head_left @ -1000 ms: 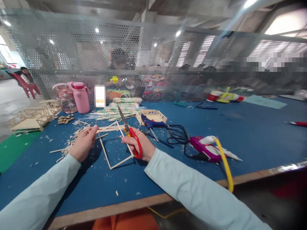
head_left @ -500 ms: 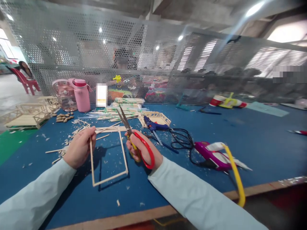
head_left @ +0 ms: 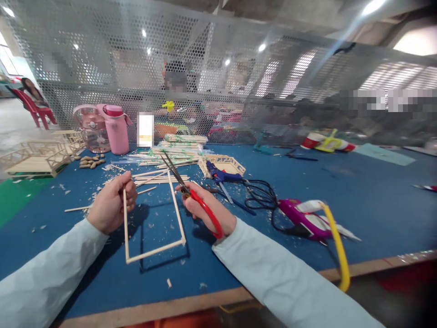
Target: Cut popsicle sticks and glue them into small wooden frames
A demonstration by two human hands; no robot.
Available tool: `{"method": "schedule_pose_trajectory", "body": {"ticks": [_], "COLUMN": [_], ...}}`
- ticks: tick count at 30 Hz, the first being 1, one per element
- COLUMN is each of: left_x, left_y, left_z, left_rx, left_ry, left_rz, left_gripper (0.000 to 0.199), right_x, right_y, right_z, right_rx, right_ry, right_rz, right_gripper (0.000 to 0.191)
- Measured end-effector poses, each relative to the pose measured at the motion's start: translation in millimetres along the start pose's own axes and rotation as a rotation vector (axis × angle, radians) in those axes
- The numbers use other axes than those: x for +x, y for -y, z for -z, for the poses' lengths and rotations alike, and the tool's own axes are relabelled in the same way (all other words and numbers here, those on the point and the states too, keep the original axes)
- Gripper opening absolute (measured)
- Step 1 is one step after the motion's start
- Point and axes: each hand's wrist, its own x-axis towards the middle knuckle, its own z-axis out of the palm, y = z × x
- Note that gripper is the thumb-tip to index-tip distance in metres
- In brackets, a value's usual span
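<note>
Between the fingers of my left hand (head_left: pixel 114 200) is a corner of a rectangular wooden stick frame (head_left: pixel 155 251), which is tilted above the blue table. The frame's far side is partly hidden by that hand. A pair of red-handled scissors (head_left: pixel 175 171) is gripped in my right hand (head_left: pixel 206 207), just right of the frame. Their blades point up and away, near the frame's far right corner. Loose wooden sticks (head_left: pixel 162 179) lie beyond the frame, among small scraps.
A blue hot glue gun (head_left: pixel 221 175) lies beside a small wooden model (head_left: pixel 234 166). On the right is a purple tool (head_left: pixel 303 221) with a yellow strap. A pink bottle (head_left: pixel 117 132), peanuts (head_left: pixel 90 161) and wooden models (head_left: pixel 37 159) stand left. A perforated screen (head_left: pixel 136 77) rises behind.
The scissors have turned in my right hand, and their handles look narrower now. My left hand has rolled slightly, shifting the frame's near left corner a little left.
</note>
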Motion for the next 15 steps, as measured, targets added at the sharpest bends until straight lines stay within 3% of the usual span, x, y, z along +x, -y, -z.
{"method": "schedule_pose_trajectory", "body": {"ticks": [15], "left_x": [3.1], "left_y": [5.5], "left_z": [2.5], "left_rx": [0.072], "left_ry": [0.067], "left_rz": [-0.049], "left_gripper": [0.042], "right_x": [2.6], "right_y": [-4.0], "right_z": [3.6], "right_rx": [-0.244], "right_ry": [-0.102], "right_rz": [0.069], "right_gripper": [0.063]}}
